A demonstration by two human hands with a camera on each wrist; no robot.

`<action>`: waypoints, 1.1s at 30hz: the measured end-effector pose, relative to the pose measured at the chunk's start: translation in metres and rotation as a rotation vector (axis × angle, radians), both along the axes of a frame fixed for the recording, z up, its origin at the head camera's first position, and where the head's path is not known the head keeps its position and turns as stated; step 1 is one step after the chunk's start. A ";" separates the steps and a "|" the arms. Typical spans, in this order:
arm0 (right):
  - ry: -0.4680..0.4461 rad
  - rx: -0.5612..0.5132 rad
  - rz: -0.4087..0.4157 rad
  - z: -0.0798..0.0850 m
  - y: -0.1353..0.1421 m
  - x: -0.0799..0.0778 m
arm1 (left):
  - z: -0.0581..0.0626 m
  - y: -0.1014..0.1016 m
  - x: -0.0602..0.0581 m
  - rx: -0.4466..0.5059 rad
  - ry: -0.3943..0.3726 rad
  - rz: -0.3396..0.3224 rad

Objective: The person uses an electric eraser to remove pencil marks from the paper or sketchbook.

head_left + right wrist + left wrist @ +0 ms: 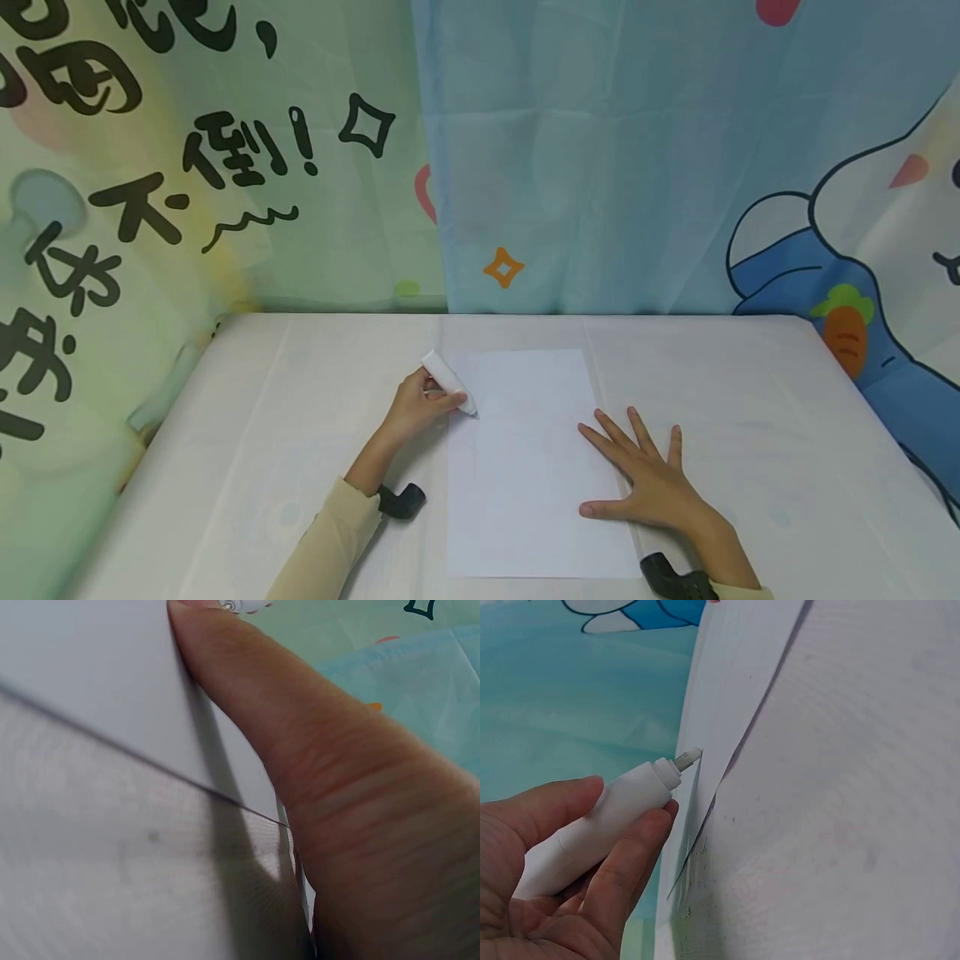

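A white sheet of paper lies on the white-covered table. Between thumb and fingers my left hand grips a thick white pen, tilted with its point down at the paper's left edge. The left wrist view shows the pen's narrow greyish tip uncapped, at the sheet; whether it touches is hard to tell. My right hand rests with spread fingers over the paper's right edge. In the right wrist view its thumb lies on the sheet.
The white table cover shows faint creases. Behind the table hang printed cloths, one green with dark lettering, one blue with a cartoon figure. A black wrist device sits on the left wrist, another on the right.
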State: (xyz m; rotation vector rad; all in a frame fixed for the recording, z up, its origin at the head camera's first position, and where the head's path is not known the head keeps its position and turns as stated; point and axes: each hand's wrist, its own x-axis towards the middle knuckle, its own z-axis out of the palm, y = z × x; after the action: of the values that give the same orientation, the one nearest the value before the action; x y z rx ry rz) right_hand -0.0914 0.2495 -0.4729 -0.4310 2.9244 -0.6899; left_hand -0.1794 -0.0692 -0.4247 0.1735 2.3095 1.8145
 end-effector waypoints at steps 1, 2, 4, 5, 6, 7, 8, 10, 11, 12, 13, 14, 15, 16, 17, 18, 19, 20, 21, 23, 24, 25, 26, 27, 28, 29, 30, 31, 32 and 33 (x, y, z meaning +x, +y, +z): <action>0.000 0.001 -0.001 0.000 0.000 0.000 | -0.001 0.000 0.000 -0.001 -0.001 -0.001; 0.001 0.001 0.000 0.000 0.000 0.000 | -0.001 0.000 0.000 -0.003 -0.002 -0.002; -0.004 0.005 -0.003 0.000 0.000 0.000 | -0.013 -0.001 -0.006 -0.001 -0.007 -0.001; -0.003 0.004 -0.003 0.000 0.000 0.000 | -0.019 -0.001 -0.009 -0.001 -0.009 0.000; -0.003 0.005 -0.003 0.000 0.000 0.000 | -0.025 -0.001 -0.012 -0.001 -0.010 0.003; -0.003 0.006 -0.003 0.000 0.000 0.000 | -0.031 -0.002 -0.015 0.001 -0.009 0.004; -0.003 0.005 -0.003 0.001 0.000 0.000 | -0.036 -0.002 -0.018 0.001 -0.008 0.005; -0.006 0.005 -0.003 0.001 0.000 0.001 | -0.042 -0.003 -0.020 0.002 -0.006 0.002; -0.001 0.004 0.000 0.001 0.000 0.001 | -0.042 -0.003 -0.020 -0.002 -0.006 -0.001; -0.002 0.005 0.000 0.001 0.000 0.001 | -0.042 -0.003 -0.020 -0.007 -0.006 -0.005; -0.003 0.005 -0.001 0.001 0.000 0.001 | -0.041 -0.003 -0.020 -0.013 -0.005 -0.008; -0.004 0.005 -0.001 0.001 -0.001 0.001 | -0.041 -0.003 -0.020 -0.019 -0.004 -0.011; -0.004 0.005 -0.001 0.001 0.000 0.001 | -0.041 -0.003 -0.019 -0.023 -0.004 -0.013; -0.004 0.006 -0.001 0.001 0.000 0.001 | -0.041 -0.003 -0.020 -0.028 -0.003 -0.014; -0.003 0.006 -0.002 0.001 0.000 0.000 | -0.040 -0.003 -0.019 -0.032 -0.002 -0.013; -0.002 0.007 -0.001 0.001 0.000 0.000 | -0.039 -0.002 -0.019 -0.035 -0.001 -0.011; -0.002 0.007 -0.001 0.001 0.000 0.000 | -0.038 -0.002 -0.019 -0.036 0.001 -0.009; -0.001 0.007 0.000 0.000 0.000 0.000 | -0.036 -0.002 -0.018 -0.035 0.002 -0.009; 0.001 0.008 0.000 0.000 0.000 0.000 | -0.032 -0.002 -0.016 -0.036 0.004 -0.009; 0.002 0.011 0.000 0.000 0.000 0.000 | -0.022 -0.001 -0.011 -0.034 0.010 -0.013; 0.002 0.010 0.000 0.000 0.000 0.000 | -0.017 -0.001 -0.009 -0.035 0.012 -0.017; 0.002 0.010 -0.001 0.000 0.000 0.000 | -0.012 -0.001 -0.007 -0.033 0.016 -0.021; 0.001 0.010 -0.003 0.000 0.000 0.000 | -0.008 -0.001 -0.004 -0.032 0.018 -0.026; 0.000 0.010 -0.004 0.001 0.000 0.000 | -0.005 -0.001 -0.003 -0.031 0.019 -0.028; -0.001 0.009 -0.005 0.001 -0.001 0.000 | -0.003 -0.001 -0.002 -0.030 0.019 -0.028; -0.001 0.009 -0.006 0.001 -0.001 0.000 | -0.001 -0.001 -0.001 -0.029 0.021 -0.026; -0.004 0.008 -0.008 0.001 -0.001 0.000 | -0.001 -0.001 -0.001 -0.028 0.022 -0.024; -0.006 0.010 -0.009 0.001 -0.001 0.000 | 0.000 -0.001 0.000 -0.026 0.024 -0.021; -0.008 0.010 -0.011 0.001 -0.001 0.000 | 0.000 -0.001 0.000 -0.026 0.024 -0.019; -0.009 0.012 -0.012 0.001 -0.002 0.000 | 0.000 -0.001 0.000 -0.026 0.026 -0.017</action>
State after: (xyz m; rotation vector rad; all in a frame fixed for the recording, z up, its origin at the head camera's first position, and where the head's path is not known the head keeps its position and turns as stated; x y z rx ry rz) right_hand -0.0914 0.2479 -0.4717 -0.4082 2.9232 -0.6742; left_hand -0.1797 -0.0700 -0.4252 0.2135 2.3405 1.7843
